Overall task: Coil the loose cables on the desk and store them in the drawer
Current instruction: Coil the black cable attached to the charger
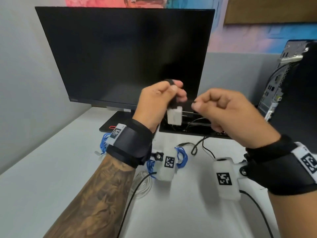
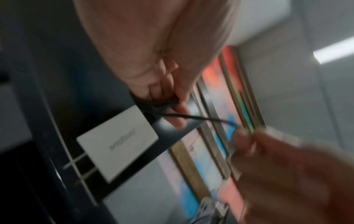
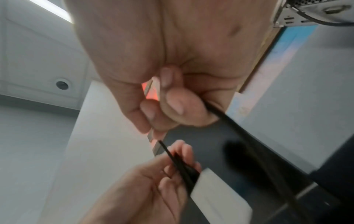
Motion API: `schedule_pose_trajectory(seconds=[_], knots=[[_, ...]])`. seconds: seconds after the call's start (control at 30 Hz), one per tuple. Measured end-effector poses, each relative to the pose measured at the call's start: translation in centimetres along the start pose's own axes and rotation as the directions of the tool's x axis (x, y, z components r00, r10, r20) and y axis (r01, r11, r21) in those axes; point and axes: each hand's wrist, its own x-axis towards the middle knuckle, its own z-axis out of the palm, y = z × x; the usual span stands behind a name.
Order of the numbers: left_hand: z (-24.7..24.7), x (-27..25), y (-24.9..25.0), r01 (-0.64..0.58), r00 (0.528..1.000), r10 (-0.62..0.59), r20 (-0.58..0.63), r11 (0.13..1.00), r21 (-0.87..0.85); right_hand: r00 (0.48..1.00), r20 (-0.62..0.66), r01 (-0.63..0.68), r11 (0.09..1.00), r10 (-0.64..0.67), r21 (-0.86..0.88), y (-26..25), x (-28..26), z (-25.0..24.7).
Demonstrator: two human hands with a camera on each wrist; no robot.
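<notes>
Both hands are raised above the pale grey desk top (image 1: 51, 169), in front of the dark flat monitor screen (image 1: 120, 54). The left hand (image 1: 154, 100) has its fingers curled round a small bundle of thin black cable (image 1: 172, 102), with a white rectangular plug-in charger block (image 1: 174, 115) hanging just below the fist. The right hand (image 1: 228, 114) pinches the free run of that same cable between thumb and forefinger, close beside the left hand.

The only container-like spot in view is a dark rectangular recess at the back of the desk (image 1: 193, 130), behind the hands; thin dark wires lie in it. No drawer shows in any view.

On the desk near the wrists lie loops of blue cable (image 1: 181, 158), a coil of white cable (image 1: 142, 184) and a loose black cord (image 1: 197, 146). A dark computer tower (image 1: 291, 83) stands at the right edge.

The left wrist view alone shows the charger's two metal prongs (image 2: 80, 166) and blurred grey lettering on its face, with the cable stretched across to the right hand's fingers (image 2: 247, 144). The right wrist view alone shows the black strands running over the left hand's fingers (image 3: 172, 153), and a round ceiling fitting (image 3: 62, 85).
</notes>
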Motion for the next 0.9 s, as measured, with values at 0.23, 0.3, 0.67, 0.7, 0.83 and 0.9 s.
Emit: schedule_pose_trajectory(seconds=[0.23, 0.3, 0.67, 0.7, 0.83, 0.9], knots=[[2.0, -1.7, 2.0, 0.176, 0.808, -0.21, 0.55, 0.978, 0.115, 0.937, -0.299, 0.136, 0.976, -0.183, -0.17, 0.6, 0.4, -1.8], [1.6, -1.7, 2.6, 0.286, 0.806, -0.179, 0.564, 0.952, -0.107, 0.951, -0.285, 0.112, 0.992, -0.124, -0.057, 1.0, 0.6, -1.6], [-0.4, 0.6, 1.6, 0.043, 0.985, -0.141, -0.104, 0.768, -0.64, 0.948, 0.217, -0.222, 0.972, 0.234, -0.079, 1.1, 0.1, 1.3], [-0.3, 0.6, 1.4, 0.023, 0.981, -0.137, -0.137, 0.785, -0.619, 0.939, 0.23, -0.251, 0.967, 0.254, -0.045, 1.0, 0.1, 1.2], [-0.8, 0.8, 1.0, -0.09, 0.957, -0.061, -0.285, 0.868, -0.488, 0.943, 0.213, -0.262, 0.965, 0.256, -0.004, 0.6, 0.0, 0.4], [-1.0, 0.8, 0.8, -0.097, 0.965, 0.037, -0.26, 0.97, -0.222, 0.977, 0.149, -0.144, 0.988, 0.151, -0.056, 0.2, -0.1, 0.1]])
